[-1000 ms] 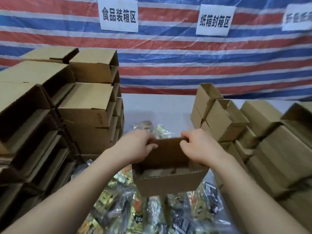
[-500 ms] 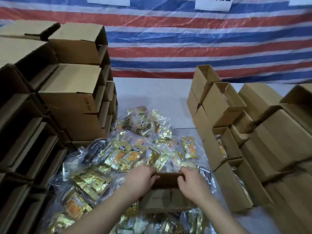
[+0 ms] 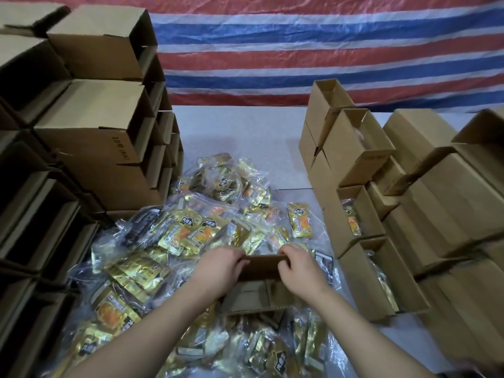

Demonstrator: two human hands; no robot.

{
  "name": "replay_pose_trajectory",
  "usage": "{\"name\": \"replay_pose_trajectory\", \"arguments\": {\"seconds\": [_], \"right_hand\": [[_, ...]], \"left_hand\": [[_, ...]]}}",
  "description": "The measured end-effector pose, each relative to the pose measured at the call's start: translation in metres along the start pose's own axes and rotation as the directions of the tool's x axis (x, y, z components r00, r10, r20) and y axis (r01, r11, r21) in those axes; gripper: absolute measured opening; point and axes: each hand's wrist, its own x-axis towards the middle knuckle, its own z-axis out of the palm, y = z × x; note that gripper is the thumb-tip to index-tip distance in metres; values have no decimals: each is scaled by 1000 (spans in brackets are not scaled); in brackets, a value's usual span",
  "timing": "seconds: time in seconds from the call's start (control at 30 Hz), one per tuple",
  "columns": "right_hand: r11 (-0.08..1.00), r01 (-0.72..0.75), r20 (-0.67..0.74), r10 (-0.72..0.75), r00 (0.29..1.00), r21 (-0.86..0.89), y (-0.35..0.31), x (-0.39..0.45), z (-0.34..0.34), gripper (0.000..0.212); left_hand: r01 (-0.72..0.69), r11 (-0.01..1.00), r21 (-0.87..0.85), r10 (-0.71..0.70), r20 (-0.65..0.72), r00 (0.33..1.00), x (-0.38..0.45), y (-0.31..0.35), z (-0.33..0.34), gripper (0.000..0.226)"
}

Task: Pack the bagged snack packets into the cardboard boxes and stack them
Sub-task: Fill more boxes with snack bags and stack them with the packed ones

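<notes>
Several filled boxes [image 3: 362,268] sat stacked at right of frame and many snack packets [image 3: 191,233] lay loose on the table [image 3: 240,137], while left hand [image 3: 218,268] and right hand [image 3: 300,271] pinched the far flap of an open box [image 3: 256,293] (apparently empty) at lower centre.

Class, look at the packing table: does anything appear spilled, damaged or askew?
Nothing looks damaged. The snack packets lie in a loose heap on the table, and both hands grip an open box resting on them.
</notes>
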Motion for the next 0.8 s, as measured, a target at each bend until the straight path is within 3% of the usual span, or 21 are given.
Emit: {"name": "replay_pose_trajectory", "arguments": {"seconds": [0.47,0.8], "right_hand": [[999,53,-29,-53,998,-12,6,48,-19,10],[1000,11,112,-9,994,-18,18,59,-32,31]], "left_hand": [[48,999,-6,-48,-93,994,41,0,-10,23],[54,998,28,-53,-44,998,55,10,-16,33]]}}
